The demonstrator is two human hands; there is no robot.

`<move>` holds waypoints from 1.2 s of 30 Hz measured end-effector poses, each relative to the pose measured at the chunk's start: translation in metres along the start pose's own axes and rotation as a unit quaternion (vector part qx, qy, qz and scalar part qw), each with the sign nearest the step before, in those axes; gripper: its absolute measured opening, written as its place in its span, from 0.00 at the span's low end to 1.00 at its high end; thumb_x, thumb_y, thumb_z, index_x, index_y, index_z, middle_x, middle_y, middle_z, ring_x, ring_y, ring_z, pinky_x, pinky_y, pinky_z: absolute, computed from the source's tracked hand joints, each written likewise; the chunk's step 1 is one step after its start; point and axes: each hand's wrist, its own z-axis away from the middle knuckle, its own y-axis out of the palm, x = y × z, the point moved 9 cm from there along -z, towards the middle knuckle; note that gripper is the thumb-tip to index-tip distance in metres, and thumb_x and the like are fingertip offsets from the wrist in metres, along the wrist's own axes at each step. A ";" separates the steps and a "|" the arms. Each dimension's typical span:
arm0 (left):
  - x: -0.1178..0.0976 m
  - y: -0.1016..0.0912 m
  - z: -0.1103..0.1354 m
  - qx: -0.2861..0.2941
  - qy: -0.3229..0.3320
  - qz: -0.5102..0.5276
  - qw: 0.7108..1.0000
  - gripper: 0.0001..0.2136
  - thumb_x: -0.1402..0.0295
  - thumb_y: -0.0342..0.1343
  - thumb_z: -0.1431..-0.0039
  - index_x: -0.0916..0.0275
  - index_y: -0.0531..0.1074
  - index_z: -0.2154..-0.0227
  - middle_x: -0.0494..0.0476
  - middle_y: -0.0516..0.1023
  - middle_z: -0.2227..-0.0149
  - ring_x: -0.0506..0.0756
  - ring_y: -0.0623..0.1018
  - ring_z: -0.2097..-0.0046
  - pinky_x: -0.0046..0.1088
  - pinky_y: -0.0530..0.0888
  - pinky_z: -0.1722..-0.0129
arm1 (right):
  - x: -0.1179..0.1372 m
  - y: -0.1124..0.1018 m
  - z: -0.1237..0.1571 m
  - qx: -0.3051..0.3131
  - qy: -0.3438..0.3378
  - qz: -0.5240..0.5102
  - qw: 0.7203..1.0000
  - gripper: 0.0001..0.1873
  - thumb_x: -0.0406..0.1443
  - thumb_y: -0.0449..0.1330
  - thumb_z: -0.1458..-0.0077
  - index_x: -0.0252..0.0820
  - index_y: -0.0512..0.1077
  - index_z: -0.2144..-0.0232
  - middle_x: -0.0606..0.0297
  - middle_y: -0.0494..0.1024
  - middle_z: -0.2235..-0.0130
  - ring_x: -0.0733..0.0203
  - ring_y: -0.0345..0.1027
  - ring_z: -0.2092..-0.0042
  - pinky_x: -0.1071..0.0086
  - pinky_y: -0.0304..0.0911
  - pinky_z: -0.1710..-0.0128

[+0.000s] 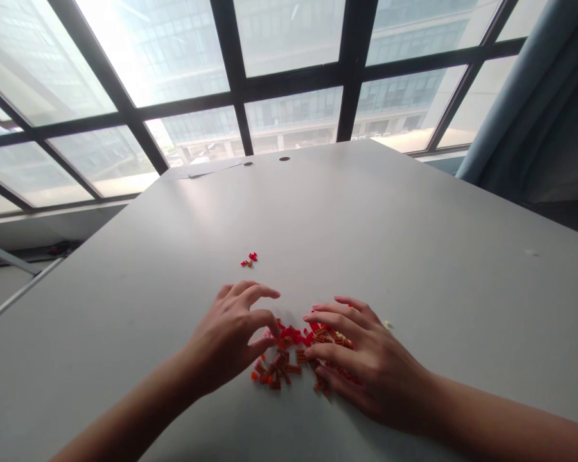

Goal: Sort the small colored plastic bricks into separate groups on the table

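Observation:
A loose pile of small building bricks [293,369], mostly brown and red with some orange and pink, lies on the white table. My left hand [238,330] is at the pile's left edge, thumb and index fingertips brought together in a pinch, the other fingers raised. Whatever sits between those tips is too small to make out. Over the right part of the pile, my right hand [361,356] spreads its fingers, touching or just above the bricks and hiding many of them. Farther off, a few red bricks [253,256] and a brown brick [249,264] form a small separate group.
The white table [347,218] stretches toward large framed windows [289,45]. Two round cable holes and a flat sheet [214,169] are near its far edge. A pale small piece [388,325] lies beyond my right hand. A blue-grey curtain [525,109] hangs at right.

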 end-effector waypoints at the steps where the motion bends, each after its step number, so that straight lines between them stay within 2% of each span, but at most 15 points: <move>1: -0.002 -0.001 0.000 -0.009 0.010 -0.010 1.000 0.05 0.72 0.66 0.48 0.54 0.77 0.73 0.53 0.77 0.49 0.62 0.73 0.48 0.45 0.68 0.52 | 0.000 0.000 0.001 0.000 0.001 0.000 1.000 0.08 0.33 0.58 0.41 0.47 0.76 0.60 0.57 0.77 0.49 0.52 0.67 0.45 0.49 0.59 0.43; 7: -0.019 -0.002 0.002 -0.047 0.074 -0.071 0.994 0.04 0.73 0.62 0.44 0.58 0.76 0.73 0.56 0.77 0.49 0.62 0.73 0.47 0.45 0.66 0.51 | -0.001 0.002 0.001 0.014 0.000 0.006 1.000 0.08 0.34 0.58 0.41 0.47 0.76 0.60 0.57 0.77 0.49 0.52 0.67 0.44 0.50 0.59 0.43; 11: -0.020 -0.005 0.002 -0.055 0.074 -0.068 0.993 0.04 0.73 0.61 0.43 0.59 0.75 0.72 0.56 0.77 0.48 0.61 0.72 0.47 0.44 0.66 0.50 | -0.001 0.002 0.000 0.016 -0.001 0.009 1.000 0.09 0.34 0.58 0.41 0.47 0.76 0.59 0.57 0.77 0.48 0.53 0.67 0.44 0.51 0.59 0.42; 14: -0.003 -0.016 0.001 -0.095 0.033 -0.066 0.993 0.04 0.72 0.59 0.41 0.58 0.75 0.71 0.56 0.76 0.48 0.62 0.71 0.45 0.44 0.67 0.50 | -0.001 0.000 0.000 0.005 0.001 0.004 1.000 0.08 0.34 0.58 0.41 0.47 0.76 0.60 0.57 0.77 0.49 0.53 0.67 0.45 0.51 0.59 0.43; 18: 0.044 -0.034 0.001 -0.198 -0.078 -0.119 0.970 0.05 0.70 0.57 0.39 0.59 0.75 0.71 0.59 0.78 0.52 0.62 0.73 0.49 0.44 0.68 0.50 | 0.000 0.000 0.000 0.000 -0.004 -0.001 1.000 0.09 0.33 0.58 0.41 0.47 0.76 0.60 0.57 0.77 0.50 0.55 0.68 0.45 0.52 0.58 0.41; 21: 0.076 -0.031 -0.001 -0.216 -0.131 -0.138 0.958 0.05 0.69 0.58 0.40 0.58 0.76 0.71 0.57 0.80 0.55 0.62 0.75 0.52 0.44 0.69 0.52 | 0.000 0.001 -0.001 0.002 -0.006 0.000 1.000 0.09 0.32 0.58 0.42 0.47 0.76 0.60 0.57 0.76 0.50 0.54 0.68 0.45 0.52 0.59 0.42; 23: 0.088 -0.027 -0.003 -0.220 -0.140 -0.139 0.955 0.05 0.69 0.58 0.40 0.58 0.76 0.71 0.57 0.80 0.57 0.61 0.76 0.54 0.43 0.69 0.53 | 0.001 0.001 -0.002 0.004 -0.007 0.002 1.000 0.08 0.32 0.58 0.42 0.47 0.76 0.61 0.57 0.77 0.50 0.54 0.68 0.45 0.53 0.59 0.43; 28: 0.095 -0.025 -0.002 -0.236 -0.143 -0.134 0.952 0.07 0.66 0.55 0.37 0.56 0.78 0.66 0.56 0.80 0.56 0.60 0.76 0.53 0.42 0.69 0.53 | 0.002 -0.002 -0.003 -0.018 -0.007 -0.006 1.000 0.08 0.32 0.58 0.41 0.46 0.76 0.62 0.57 0.77 0.51 0.55 0.68 0.46 0.54 0.58 0.43; 32: 0.095 -0.025 0.002 -0.250 -0.145 -0.132 0.948 0.08 0.66 0.53 0.36 0.57 0.78 0.65 0.56 0.81 0.57 0.59 0.77 0.55 0.41 0.69 0.54 | 0.005 -0.008 -0.009 -0.051 -0.006 -0.011 0.999 0.07 0.32 0.58 0.40 0.46 0.76 0.64 0.59 0.78 0.54 0.58 0.70 0.51 0.57 0.60 0.45; 36: 0.094 -0.022 0.006 -0.250 -0.137 -0.136 0.949 0.08 0.67 0.53 0.36 0.57 0.78 0.65 0.56 0.81 0.58 0.59 0.77 0.55 0.41 0.68 0.54 | 0.019 0.000 -0.026 -0.046 -0.023 -0.016 0.999 0.08 0.31 0.58 0.40 0.47 0.76 0.67 0.63 0.79 0.56 0.61 0.70 0.56 0.58 0.59 0.45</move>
